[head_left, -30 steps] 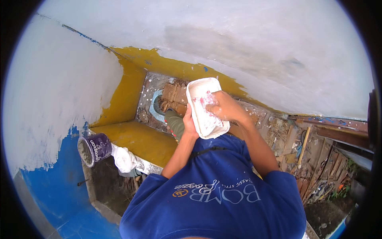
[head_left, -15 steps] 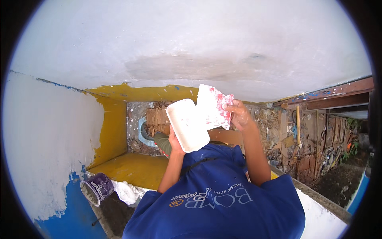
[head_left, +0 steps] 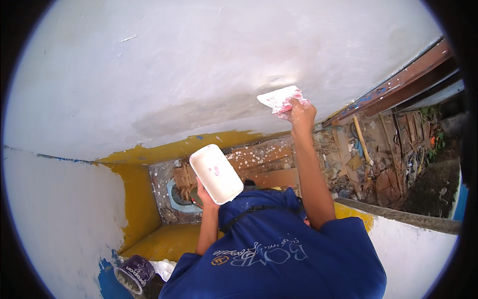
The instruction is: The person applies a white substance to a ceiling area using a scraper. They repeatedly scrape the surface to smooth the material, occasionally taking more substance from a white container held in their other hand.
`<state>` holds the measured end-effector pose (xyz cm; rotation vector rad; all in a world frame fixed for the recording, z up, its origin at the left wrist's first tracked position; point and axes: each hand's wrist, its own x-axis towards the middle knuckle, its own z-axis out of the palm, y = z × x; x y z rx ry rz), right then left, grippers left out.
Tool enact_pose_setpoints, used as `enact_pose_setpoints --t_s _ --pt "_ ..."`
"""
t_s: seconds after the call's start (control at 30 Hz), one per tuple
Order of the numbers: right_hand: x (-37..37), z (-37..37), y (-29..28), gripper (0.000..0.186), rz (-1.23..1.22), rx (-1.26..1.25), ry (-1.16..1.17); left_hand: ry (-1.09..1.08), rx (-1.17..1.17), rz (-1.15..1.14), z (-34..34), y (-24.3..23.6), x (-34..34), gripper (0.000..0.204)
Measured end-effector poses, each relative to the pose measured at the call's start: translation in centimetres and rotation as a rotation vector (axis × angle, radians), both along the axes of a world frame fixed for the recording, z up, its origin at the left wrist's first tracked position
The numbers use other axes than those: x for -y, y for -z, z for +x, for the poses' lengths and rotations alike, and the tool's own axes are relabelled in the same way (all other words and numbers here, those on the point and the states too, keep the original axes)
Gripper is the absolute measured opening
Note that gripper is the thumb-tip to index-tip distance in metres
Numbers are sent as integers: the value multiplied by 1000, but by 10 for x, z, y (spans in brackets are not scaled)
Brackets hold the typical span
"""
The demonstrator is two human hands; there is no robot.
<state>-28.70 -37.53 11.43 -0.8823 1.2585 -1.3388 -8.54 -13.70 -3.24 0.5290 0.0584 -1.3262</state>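
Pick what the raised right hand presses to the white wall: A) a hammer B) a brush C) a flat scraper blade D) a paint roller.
C: the right hand holds a flat, putty-smeared blade against the wall.

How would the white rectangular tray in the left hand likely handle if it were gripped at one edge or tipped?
The white tray probably stays stiff: it keeps a flat face though the left hand supports it only from beneath. It seems light, carried on one raised hand. Its face looks smooth and coated in white, so it may be slippery, and wet material could slide if tipped.
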Motion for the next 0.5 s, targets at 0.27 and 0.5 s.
enact_pose_setpoints --t_s 0.27,0.5 --pt "32 25 -70 17 -31 116 44 38 58 -57 -2 10 -5 58" --pt "-30 -18 -79 12 -182 199 52 -35 8 7 -11 -2 -12 53"
